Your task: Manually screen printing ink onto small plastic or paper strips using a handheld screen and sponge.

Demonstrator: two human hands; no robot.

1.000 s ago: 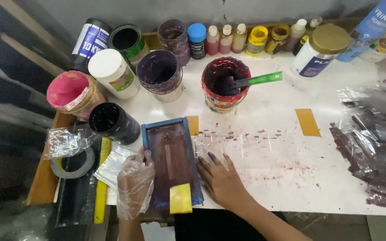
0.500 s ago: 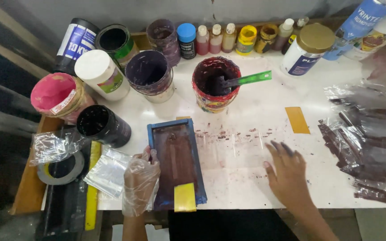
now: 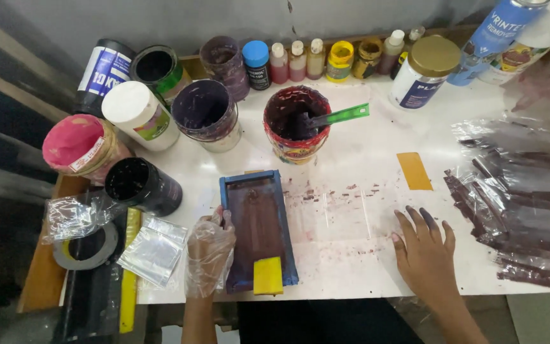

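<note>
My left hand [image 3: 208,251], in a clear plastic glove, rests against the left edge of a blue-framed small screen [image 3: 258,230] coated in dark maroon ink, with a yellow tab [image 3: 267,275] at its near end. My right hand [image 3: 424,248] is bare, fingers spread and ink-stained at the tips, flat on the white table [image 3: 351,236] near the front edge. It lies to the right of the ink smears and left of a clear plastic sheet [image 3: 517,197] streaked with maroon ink. It holds nothing.
Behind the screen stands an open tub of maroon ink [image 3: 296,124] with a green spatula [image 3: 342,116] in it. Several ink cans, jars and small bottles line the back and left. A yellow tape piece [image 3: 414,171], a tape roll [image 3: 87,245] and plastic bags [image 3: 154,250] lie about.
My right hand has slid from beside the screen to the right, toward the streaked plastic sheet. My left hand has stayed on the screen's left edge. The view has shifted slightly.
</note>
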